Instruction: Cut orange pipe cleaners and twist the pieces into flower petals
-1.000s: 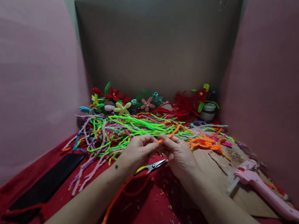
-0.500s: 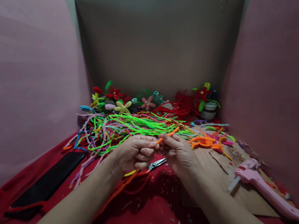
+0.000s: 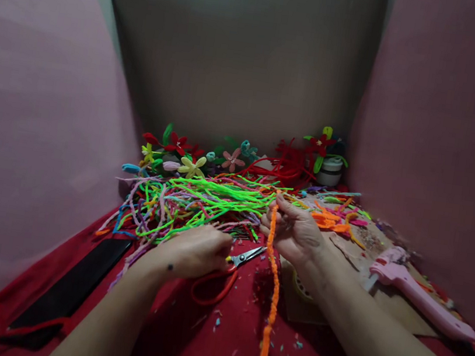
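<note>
"What is the right hand [image 3: 298,229] doing?"
"Pinching the orange stem [image 3: 273,295] near its upper end; the rest trails down over the red cloth [image 3: 238,325]."
"And the left hand [image 3: 200,249]?"
"Curled at the handles of the scissors [image 3: 247,256]. I can't tell whether it grips them."
"What's nearby?"
"Green stems [image 3: 213,192] beyond both hands, a glue gun [image 3: 418,295] right of the right forearm."

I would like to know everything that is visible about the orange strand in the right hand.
The orange strand looks fuzzy, like a pipe cleaner: bright, thin, slightly wavy. The right hand pinches it near the top, between thumb and fingers. It runs down past the scissors, contact unclear, then out at the picture's bottom edge; its lower end is unseen.
</note>
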A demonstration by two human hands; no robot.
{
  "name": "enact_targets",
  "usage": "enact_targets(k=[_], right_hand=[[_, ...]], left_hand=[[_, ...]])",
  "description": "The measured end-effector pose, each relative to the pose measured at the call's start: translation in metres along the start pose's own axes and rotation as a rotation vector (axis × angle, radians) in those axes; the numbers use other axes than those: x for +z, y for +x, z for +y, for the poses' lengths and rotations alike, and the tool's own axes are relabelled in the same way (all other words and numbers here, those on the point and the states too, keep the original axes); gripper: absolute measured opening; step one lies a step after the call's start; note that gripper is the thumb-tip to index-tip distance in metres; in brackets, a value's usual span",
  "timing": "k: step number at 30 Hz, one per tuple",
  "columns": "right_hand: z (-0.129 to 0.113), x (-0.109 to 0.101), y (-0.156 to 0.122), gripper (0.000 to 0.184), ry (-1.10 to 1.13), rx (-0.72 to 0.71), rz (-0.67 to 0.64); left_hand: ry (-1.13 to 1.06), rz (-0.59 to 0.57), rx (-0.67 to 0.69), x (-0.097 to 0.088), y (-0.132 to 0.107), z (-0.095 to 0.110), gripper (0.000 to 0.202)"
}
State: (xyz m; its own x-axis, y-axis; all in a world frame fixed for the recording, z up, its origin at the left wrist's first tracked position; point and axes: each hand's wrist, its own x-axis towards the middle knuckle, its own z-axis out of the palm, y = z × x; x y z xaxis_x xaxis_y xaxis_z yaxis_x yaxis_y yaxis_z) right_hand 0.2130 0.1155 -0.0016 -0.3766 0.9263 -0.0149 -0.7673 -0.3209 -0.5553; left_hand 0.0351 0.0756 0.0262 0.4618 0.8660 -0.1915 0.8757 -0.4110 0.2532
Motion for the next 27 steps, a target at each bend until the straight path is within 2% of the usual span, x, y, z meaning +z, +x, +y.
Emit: enact_targets(k=[1,3,6,10,13,17,20,22,25,27], right_hand=[[0.001,-0.001,0.001,0.018,-0.013,0.001,0.004],[0.003,-0.003,0.001,0.017,-0.054,-0.001,0.004],[0.006,-0.004,0.002,0.016,-0.12,-0.014,-0.006],[0.01,-0.006,0.004,0.011,-0.156,-0.081,-0.067],[0.013,-0.006,0.005,0.01,-0.182,-0.109,-0.122],[0.012,-0.006,0.004,0.012,-0.169,-0.086,-0.134],[0.01,-0.004,0.003,0.015,-0.14,-0.077,-0.123],[0.009,-0.003,0.003,0.017,-0.135,-0.08,-0.116],[0.009,-0.004,0.003,0.019,-0.141,-0.077,-0.1],[0.008,-0.004,0.003,0.02,-0.144,-0.053,-0.087]], left_hand=[[0.167,0.008,-0.028,0.003,-0.001,0.0,0.008],[0.307,0.016,-0.013,0.011,-0.002,0.0,0.013],[0.271,0.024,0.053,0.024,0.0,0.002,0.029],[0.319,0.07,-0.016,0.034,0.003,0.008,0.03],[0.339,0.079,-0.056,0.035,0.002,0.012,0.029],[0.304,0.12,-0.046,0.025,-0.001,0.008,0.027],[0.257,0.192,-0.091,0.015,-0.002,-0.004,0.022],[0.179,0.303,-0.064,0.011,0.0,-0.013,0.024],[0.07,0.531,0.12,0.011,0.004,-0.022,0.034],[0.049,0.572,0.224,0.013,0.005,-0.023,0.039]])
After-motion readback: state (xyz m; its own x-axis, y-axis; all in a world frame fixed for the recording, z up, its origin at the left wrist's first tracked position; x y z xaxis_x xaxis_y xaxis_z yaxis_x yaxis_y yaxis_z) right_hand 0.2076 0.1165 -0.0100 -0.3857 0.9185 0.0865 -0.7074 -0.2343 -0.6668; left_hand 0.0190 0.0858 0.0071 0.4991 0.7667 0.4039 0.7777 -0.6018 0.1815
